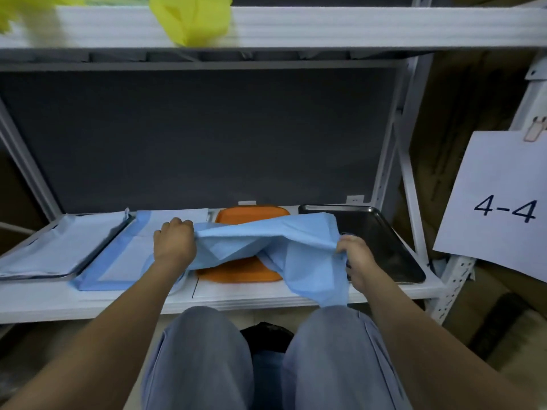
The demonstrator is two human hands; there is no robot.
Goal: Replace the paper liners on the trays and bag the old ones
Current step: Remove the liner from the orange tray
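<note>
The orange tray (240, 274) sits mid-shelf, and everything else is placed from it. Directly above it both hands are closed on one blue paper liner (260, 241). The left hand (175, 242) is fisted round the sheet's left edge and the right hand (356, 263) pinches its right edge. The hands are held well apart, so the sheet hangs slack and creased between them, and one corner trails over the front lip of the shelf (236, 300). Holding it by two opposite edges keeps the thin paper off the tray and under control. Whether it is coming off or going on cannot be told, though the rumpling suggests a used sheet being taken away. Just right of the orange tray is a bare steel tray (387, 232), probably waiting for a fresh sheet. Just left of it a blue-bordered liner (118, 255) lies flat on the shelf, and further left a lined steel tray (56, 250) looks finished. Below the orange tray, between the person's knees, there is a dark shape, possibly a black bag (266, 332), which would be handy for dropping the old sheets into. A yellow bag (192, 19) rests on the shelf above.
</note>
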